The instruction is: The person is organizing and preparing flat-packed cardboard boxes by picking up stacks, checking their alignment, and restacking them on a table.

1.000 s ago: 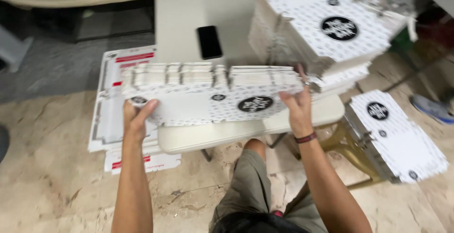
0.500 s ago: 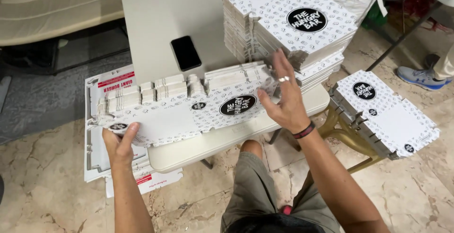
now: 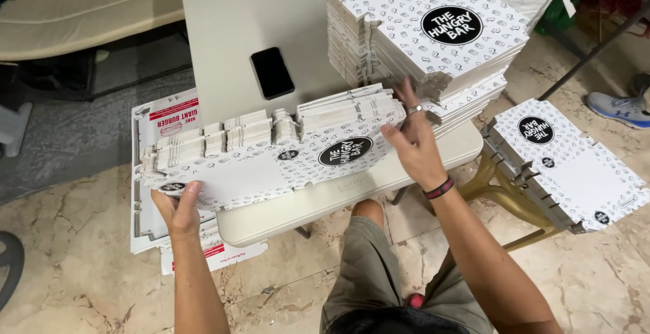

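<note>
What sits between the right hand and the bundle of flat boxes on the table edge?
Nothing visible. The right hand lies open against the right end of the bundle of flat boxes, fingers spread on it. The left hand grips its left corner. The black phone lies behind the bundle, clear of both hands.

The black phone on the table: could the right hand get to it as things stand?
Probably yes. The phone lies face-up on bare table, just beyond the bundle of flat boxes. The right hand is open at the bundle's right end, so it could reach over.

Bright even indoor light, soft shadows under the table (image 3: 271, 15), sharp focus, slight wide-angle bending at edges
</note>
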